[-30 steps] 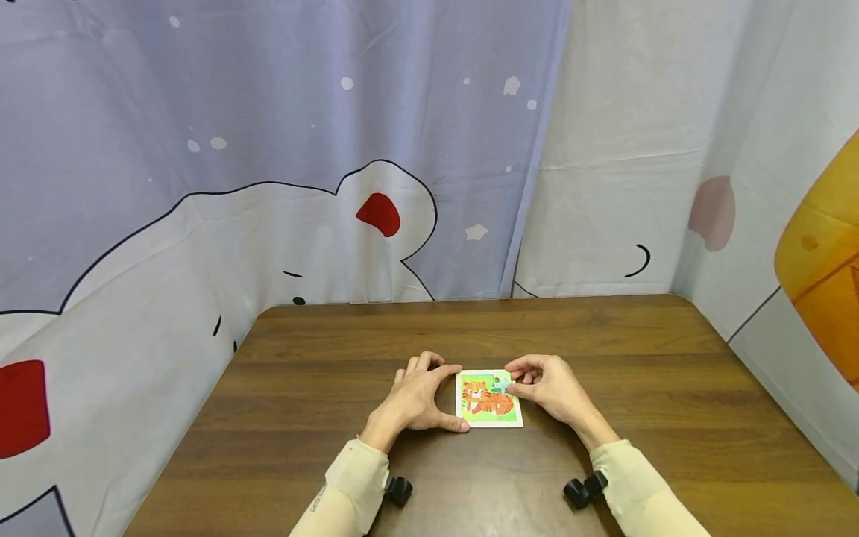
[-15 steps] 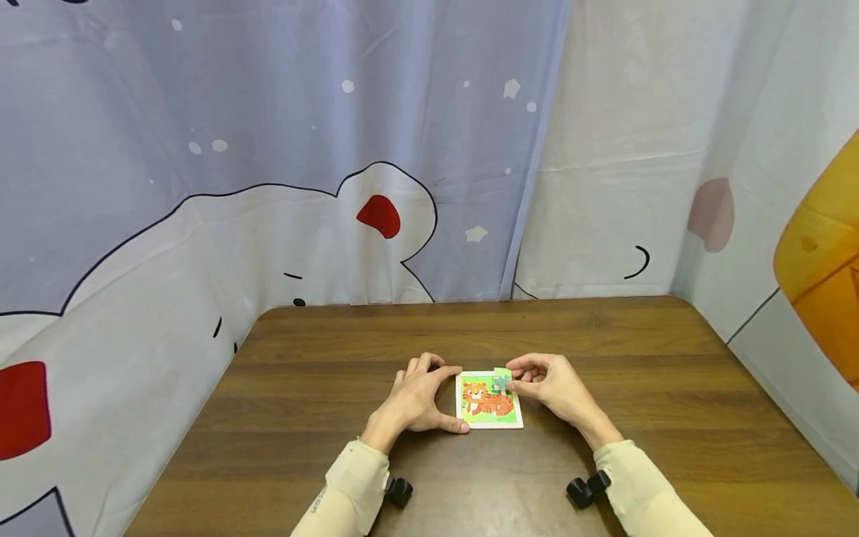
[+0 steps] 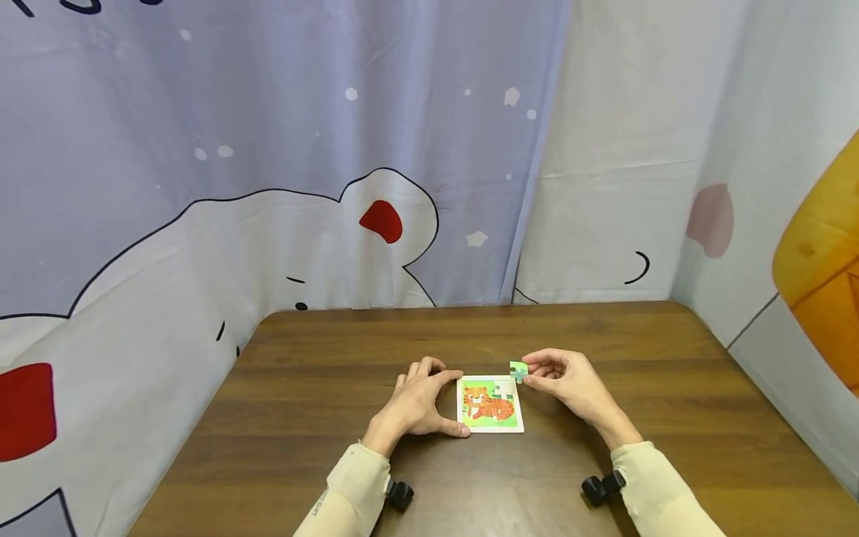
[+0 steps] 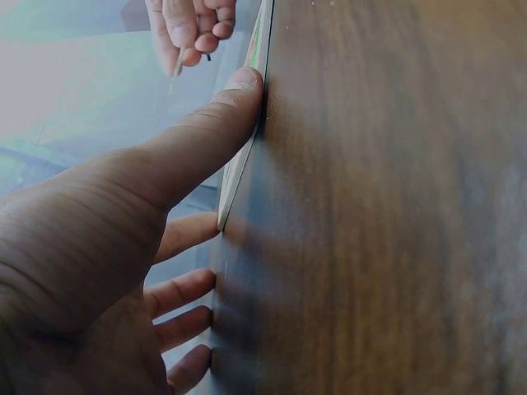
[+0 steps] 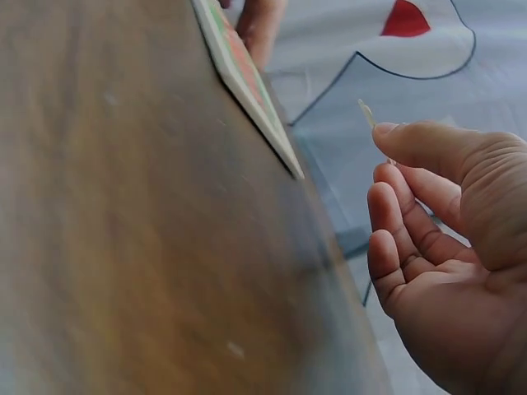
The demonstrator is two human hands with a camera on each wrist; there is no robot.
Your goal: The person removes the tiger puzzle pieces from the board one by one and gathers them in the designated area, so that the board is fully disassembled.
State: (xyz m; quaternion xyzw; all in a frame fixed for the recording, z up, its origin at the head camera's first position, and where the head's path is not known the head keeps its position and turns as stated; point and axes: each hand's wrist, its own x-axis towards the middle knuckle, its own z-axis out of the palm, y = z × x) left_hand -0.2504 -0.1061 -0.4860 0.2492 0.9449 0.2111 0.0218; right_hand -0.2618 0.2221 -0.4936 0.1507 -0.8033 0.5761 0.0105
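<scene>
A small square tiger jigsaw puzzle (image 3: 488, 409) in a white frame lies on the wooden table, with a white gap at its upper right. My left hand (image 3: 419, 403) holds the frame along its left side, thumb at the near corner and index finger at the far one. In the left wrist view the thumb (image 4: 222, 115) presses the frame's edge. Thumb and index finger of my right hand (image 3: 567, 380) pinch a green puzzle piece (image 3: 518, 371), raised just beyond the frame's upper right corner. The piece shows edge-on in the right wrist view, its other fingers loosely curled.
The brown wooden table (image 3: 322, 388) extends around the puzzle on all sides. A patterned curtain (image 3: 302, 134) hangs behind the table's far edge and along its sides. Each forearm wears a black wrist camera (image 3: 400, 495) by the pale sleeve cuff.
My right hand has lifted the puzzle piece out of the upper right of the puzzle and moved it up and to the right, baring the white gap. The left hand keeps its place.
</scene>
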